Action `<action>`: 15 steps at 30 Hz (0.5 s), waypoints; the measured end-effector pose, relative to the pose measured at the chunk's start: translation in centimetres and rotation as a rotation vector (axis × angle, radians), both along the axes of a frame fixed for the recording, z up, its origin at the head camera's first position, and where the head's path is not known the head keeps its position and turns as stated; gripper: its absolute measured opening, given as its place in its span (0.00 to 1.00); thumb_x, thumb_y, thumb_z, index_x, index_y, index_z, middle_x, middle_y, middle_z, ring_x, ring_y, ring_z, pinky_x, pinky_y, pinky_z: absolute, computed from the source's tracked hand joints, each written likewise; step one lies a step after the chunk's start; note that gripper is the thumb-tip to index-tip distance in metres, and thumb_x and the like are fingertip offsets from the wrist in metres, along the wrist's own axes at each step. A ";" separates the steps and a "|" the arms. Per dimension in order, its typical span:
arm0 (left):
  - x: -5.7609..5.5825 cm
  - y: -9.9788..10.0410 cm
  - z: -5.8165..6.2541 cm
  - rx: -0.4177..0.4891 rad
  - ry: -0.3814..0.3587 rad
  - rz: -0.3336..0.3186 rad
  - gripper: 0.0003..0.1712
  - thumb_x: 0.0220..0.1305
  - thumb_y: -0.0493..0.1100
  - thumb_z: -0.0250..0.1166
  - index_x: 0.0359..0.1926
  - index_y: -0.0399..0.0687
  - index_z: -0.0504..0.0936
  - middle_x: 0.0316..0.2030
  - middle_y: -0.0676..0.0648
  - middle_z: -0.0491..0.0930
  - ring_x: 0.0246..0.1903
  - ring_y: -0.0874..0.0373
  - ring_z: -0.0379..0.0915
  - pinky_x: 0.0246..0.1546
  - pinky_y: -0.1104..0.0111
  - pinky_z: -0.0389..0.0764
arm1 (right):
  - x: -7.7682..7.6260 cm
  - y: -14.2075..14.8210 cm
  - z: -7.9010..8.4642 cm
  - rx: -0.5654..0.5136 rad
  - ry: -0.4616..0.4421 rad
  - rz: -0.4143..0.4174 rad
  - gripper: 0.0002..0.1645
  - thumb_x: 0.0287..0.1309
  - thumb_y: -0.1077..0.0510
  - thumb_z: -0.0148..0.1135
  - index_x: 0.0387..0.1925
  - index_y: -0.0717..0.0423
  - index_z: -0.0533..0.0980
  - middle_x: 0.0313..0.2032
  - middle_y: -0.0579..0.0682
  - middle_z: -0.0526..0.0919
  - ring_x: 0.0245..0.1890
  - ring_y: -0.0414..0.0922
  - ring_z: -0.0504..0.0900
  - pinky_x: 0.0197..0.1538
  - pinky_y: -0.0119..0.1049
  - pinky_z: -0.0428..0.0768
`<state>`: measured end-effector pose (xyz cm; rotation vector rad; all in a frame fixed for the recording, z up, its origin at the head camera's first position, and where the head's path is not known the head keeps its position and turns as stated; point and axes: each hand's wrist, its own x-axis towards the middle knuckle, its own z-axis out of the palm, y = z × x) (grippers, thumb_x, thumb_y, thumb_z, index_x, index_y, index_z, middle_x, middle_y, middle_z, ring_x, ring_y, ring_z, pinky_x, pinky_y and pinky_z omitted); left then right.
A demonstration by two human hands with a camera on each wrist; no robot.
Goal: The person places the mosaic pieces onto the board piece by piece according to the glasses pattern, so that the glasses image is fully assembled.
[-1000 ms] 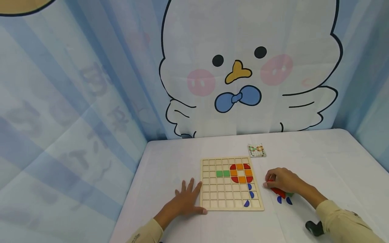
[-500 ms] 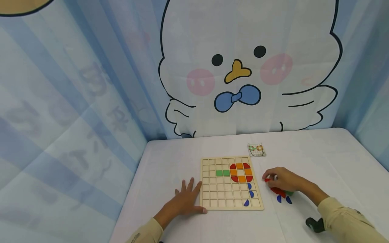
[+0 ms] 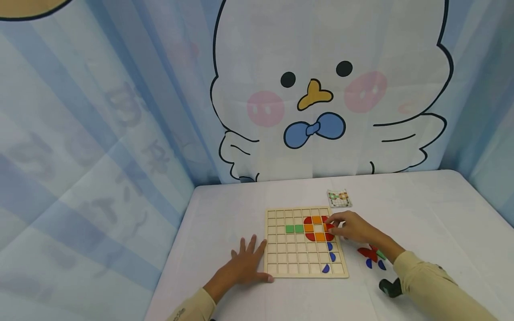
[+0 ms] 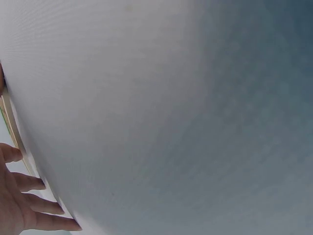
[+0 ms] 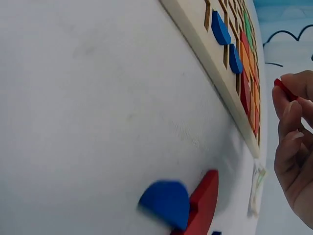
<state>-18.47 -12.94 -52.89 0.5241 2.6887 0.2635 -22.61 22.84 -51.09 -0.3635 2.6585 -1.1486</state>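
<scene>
A pale wooden grid board (image 3: 281, 257) lies on the table, with red, orange and green pieces set in a ring and a short row. Three blue half-round pieces (image 3: 325, 269) sit along its right side. My left hand (image 3: 244, 266) rests flat with spread fingers, thumb and fingertips at the board's left edge. Above the board's upper right part, my right hand (image 3: 352, 227) pinches a small red piece (image 5: 287, 91) between thumb and forefinger. In the head view that piece blends with the red ring pieces below it.
Loose red pieces (image 3: 366, 253), a green piece (image 3: 380, 254) and two blue half-round pieces (image 3: 382, 265) lie right of the board. A small printed pattern card (image 3: 339, 199) lies behind its upper right corner. A patterned curtain (image 3: 265, 156) hangs behind the table.
My right hand has left the loose pieces and moved left to the board's upper right, carrying a red piece. The left hand has stayed in place.
</scene>
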 end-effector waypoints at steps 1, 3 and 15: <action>0.0 0.0 0.1 -0.001 -0.001 -0.001 0.63 0.50 0.76 0.67 0.79 0.54 0.54 0.79 0.34 0.46 0.74 0.23 0.39 0.62 0.26 0.58 | -0.3 -0.4 0.0 -0.002 0.021 0.006 0.17 0.60 0.59 0.68 0.51 0.59 0.82 0.34 0.47 0.77 0.33 0.43 0.75 0.31 0.31 0.78; 0.1 0.0 0.3 0.000 -0.006 0.000 0.63 0.50 0.76 0.67 0.79 0.54 0.54 0.78 0.34 0.46 0.74 0.22 0.39 0.62 0.26 0.58 | -0.9 -1.3 -0.2 -0.004 0.057 0.017 0.16 0.60 0.59 0.68 0.50 0.59 0.82 0.33 0.47 0.77 0.34 0.44 0.74 0.32 0.31 0.76; 0.5 0.1 1.4 -0.001 -0.015 0.006 0.63 0.51 0.75 0.67 0.79 0.53 0.54 0.78 0.34 0.46 0.74 0.24 0.40 0.63 0.27 0.58 | -3.9 -7.1 -0.8 -0.031 0.108 0.101 0.15 0.63 0.57 0.66 0.49 0.60 0.83 0.36 0.47 0.83 0.35 0.41 0.77 0.39 0.36 0.77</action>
